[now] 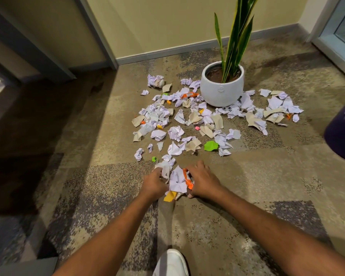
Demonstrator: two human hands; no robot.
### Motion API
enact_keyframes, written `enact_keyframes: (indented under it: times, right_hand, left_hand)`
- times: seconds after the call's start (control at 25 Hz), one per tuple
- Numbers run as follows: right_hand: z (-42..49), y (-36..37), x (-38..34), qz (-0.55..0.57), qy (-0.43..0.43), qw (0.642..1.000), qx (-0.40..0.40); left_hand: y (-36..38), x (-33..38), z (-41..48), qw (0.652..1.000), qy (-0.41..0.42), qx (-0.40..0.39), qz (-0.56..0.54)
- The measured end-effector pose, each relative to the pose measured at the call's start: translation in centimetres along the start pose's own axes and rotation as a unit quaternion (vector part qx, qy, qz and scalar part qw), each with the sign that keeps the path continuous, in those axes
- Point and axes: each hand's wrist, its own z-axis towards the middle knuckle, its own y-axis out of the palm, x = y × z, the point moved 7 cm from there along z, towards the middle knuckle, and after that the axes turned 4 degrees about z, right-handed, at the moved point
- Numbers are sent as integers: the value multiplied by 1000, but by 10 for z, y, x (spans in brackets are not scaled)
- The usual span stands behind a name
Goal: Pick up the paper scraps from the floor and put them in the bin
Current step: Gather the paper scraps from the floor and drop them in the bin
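Many crumpled paper scraps (pixel 195 120), mostly white with some beige, orange and green ones, lie scattered on the carpet in front of and beside a plant pot. My left hand (pixel 153 183) and my right hand (pixel 202 180) press from both sides on a bunch of scraps (pixel 177 180) near the carpet: white paper, an orange strip and a yellow piece at the bottom. A dark purple bin (pixel 343 132) shows partly at the right edge.
A white round pot (pixel 222 90) with a tall green plant stands amid the scraps near the back wall. A white shoe (pixel 171 262) is at the bottom centre. A door frame rises at left, a glass door at far right.
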Motion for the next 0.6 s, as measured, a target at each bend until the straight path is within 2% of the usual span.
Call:
enact_keyframes:
  times: [0.16, 0.28, 0.4, 0.6]
  right_hand:
    - [1, 6, -6, 42, 2, 999, 7]
    - [-1, 5, -5, 138, 21, 990, 10]
    - [-5, -3, 1, 251, 46, 967, 14]
    - [-5, -6, 10, 394, 120, 910, -39]
  left_hand:
    - [22, 9, -21, 992, -62, 52, -99]
    - [35, 11, -28, 974, -87, 50, -205]
    - [40, 14, -31, 954, -107, 23, -278]
    - [42, 38, -33, 923, -106, -26, -369]
